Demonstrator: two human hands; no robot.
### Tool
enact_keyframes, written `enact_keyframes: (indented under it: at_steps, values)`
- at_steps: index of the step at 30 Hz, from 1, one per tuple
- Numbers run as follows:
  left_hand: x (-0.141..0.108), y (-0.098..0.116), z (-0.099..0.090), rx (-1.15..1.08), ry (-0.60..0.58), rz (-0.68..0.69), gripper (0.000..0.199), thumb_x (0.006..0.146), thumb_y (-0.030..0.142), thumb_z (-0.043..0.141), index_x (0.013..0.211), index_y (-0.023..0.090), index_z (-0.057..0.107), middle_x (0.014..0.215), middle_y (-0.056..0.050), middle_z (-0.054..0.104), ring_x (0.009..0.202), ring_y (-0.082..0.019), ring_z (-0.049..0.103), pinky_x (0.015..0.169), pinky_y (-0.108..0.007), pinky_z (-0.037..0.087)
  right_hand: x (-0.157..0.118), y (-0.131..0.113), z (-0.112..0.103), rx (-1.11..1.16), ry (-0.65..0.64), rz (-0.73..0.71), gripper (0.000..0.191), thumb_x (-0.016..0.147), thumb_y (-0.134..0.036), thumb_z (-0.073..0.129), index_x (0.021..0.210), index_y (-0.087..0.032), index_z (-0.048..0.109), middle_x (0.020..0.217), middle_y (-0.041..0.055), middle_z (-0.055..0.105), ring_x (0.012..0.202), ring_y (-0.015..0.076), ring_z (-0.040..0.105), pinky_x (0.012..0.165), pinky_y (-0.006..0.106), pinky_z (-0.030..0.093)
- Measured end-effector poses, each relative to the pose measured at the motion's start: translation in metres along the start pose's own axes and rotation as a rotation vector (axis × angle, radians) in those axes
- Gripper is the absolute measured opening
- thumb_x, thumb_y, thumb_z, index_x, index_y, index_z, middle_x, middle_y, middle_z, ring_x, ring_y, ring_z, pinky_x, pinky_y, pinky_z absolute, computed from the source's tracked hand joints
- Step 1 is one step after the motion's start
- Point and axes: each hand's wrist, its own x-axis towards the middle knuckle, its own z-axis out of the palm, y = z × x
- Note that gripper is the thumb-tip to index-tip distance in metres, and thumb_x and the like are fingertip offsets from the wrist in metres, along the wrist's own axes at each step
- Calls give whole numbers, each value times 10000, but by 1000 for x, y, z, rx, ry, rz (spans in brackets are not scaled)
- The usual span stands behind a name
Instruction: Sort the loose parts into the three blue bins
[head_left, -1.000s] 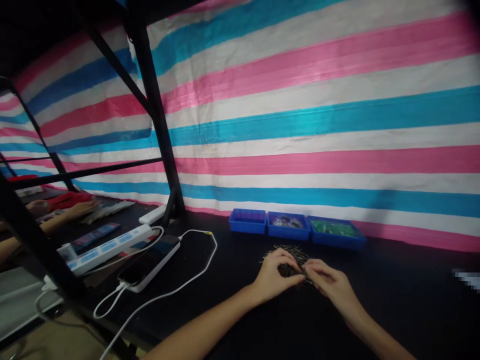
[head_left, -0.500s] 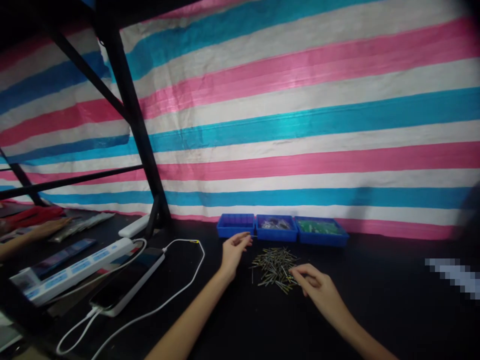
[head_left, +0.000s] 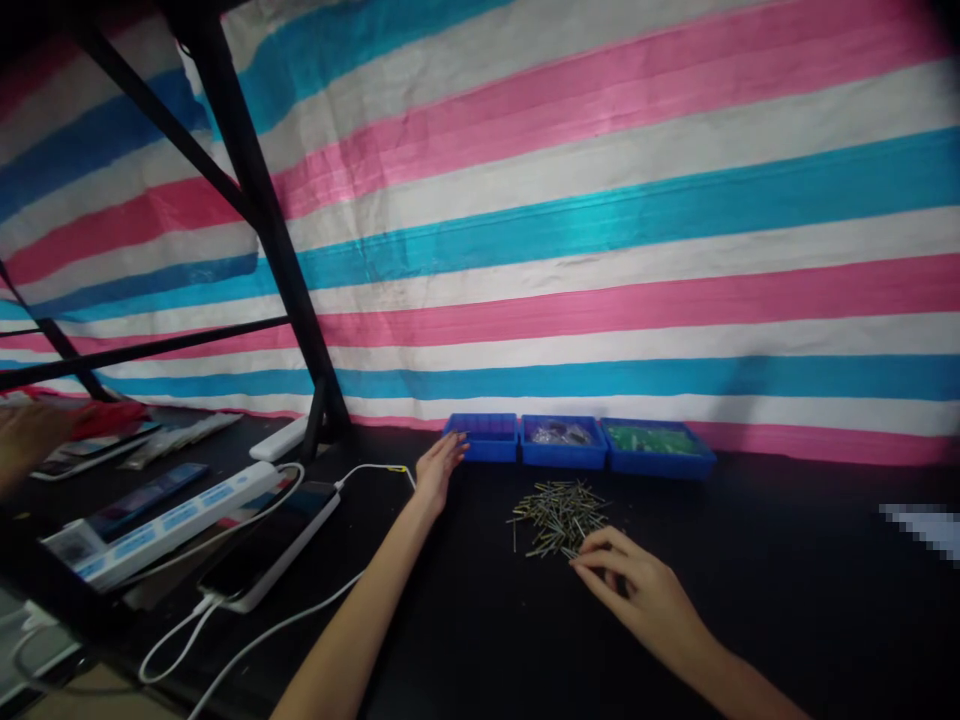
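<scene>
A loose pile of thin metal rods, some grey and some yellowish, lies on the black table. My left hand is at the left corner of the left blue tray, fingers closed in a pinch. A thin rod seems to show at its fingertips, over the tray's rim. At the near right edge of the pile, my right hand pinches with thumb and forefinger at the end of a thin metal rod. Its other fingers are curled.
Beside the left tray stand a blue tray of clear plastic bags and a blue tray with green contents. A phone with a white cable and a power strip lie left. Another person's hand is at far left.
My left hand has moved left and away from me to the left tray, with its thin rod. My right hand has shifted slightly toward the pile's near edge. The view has swung a little.
</scene>
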Motion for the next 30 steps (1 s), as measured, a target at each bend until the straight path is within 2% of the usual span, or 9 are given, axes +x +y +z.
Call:
enact_keyframes:
  at_steps: [5,11,20,24,30]
  values:
    - [-2,5,2,5,-100,-45,321,707,182,658,1020,125,610,1112,-132,614,894,-205,635,701,-250,476,1,5,2,-36,34,-3,224,816,-375,486,756,-251,663,919,21,589,508,86,486,522,241,407]
    - [-20,11,14,86,-217,-73,379,727,272,643,1097,217,583,1243,-83,529,966,-200,605,693,-226,462,1,5,2,-48,42,2,199,793,-366,512,765,-254,673,932,15,595,514,82,492,530,241,414]
    - [-50,-1,38,267,-309,-31,356,673,380,666,929,133,674,1103,-131,609,937,-229,593,681,-248,451,1,-1,-4,-15,48,6,175,798,-345,532,772,-247,675,924,1,594,525,64,498,553,215,409]
    - [-56,-6,42,447,-379,43,303,674,384,660,859,146,697,1073,-112,614,901,-212,592,684,-254,465,1,-2,-4,-37,49,-14,185,821,-330,514,782,-239,669,922,-16,596,532,52,496,549,199,388]
    - [-62,-12,50,672,-468,137,268,589,423,704,666,166,702,995,-86,622,900,-224,579,705,-291,490,0,1,-7,-64,45,-21,195,818,-360,529,842,-237,678,949,-16,598,601,56,527,588,190,383]
